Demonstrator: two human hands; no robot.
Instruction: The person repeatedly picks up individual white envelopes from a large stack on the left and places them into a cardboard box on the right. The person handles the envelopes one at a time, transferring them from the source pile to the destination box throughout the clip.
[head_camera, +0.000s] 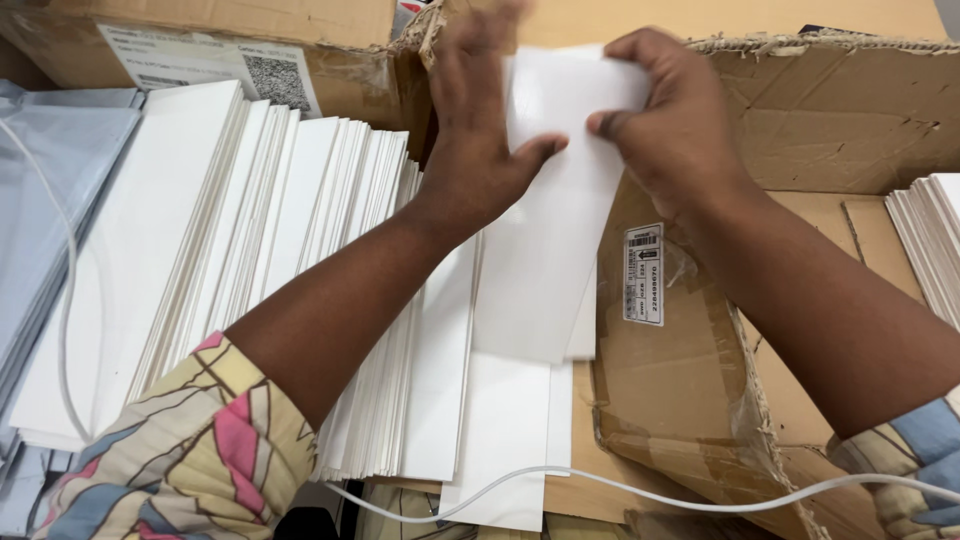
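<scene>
A long white sheet of paper (545, 230) is held up by both hands. Its top end is between the two hands, and its lower end hangs down over the white paper under it.

The left hand (480, 140) lies flat on the left side of the long white sheet. Its fingers are stretched out, and its thumb pokes across the paper. The right hand (670, 120) grips the top right part of the long white sheet, with its fingers closed on the edge and its thumb pressed on the front.

Just left of the long white sheet is a big stack of white paper strips (260, 270), standing on their edges and leaning like books. Far left of the sheet lies a pile of pale blue plastic bags (50, 190).

Right of the long white sheet is a torn brown cardboard box (830, 110) with a small white label (644, 273) on its flap. At the far right is another small stack of white paper (930, 240).

A thin white cord (640, 495) runs below the long white sheet. Both arms wear sleeves with coloured patterns (200, 450).
</scene>
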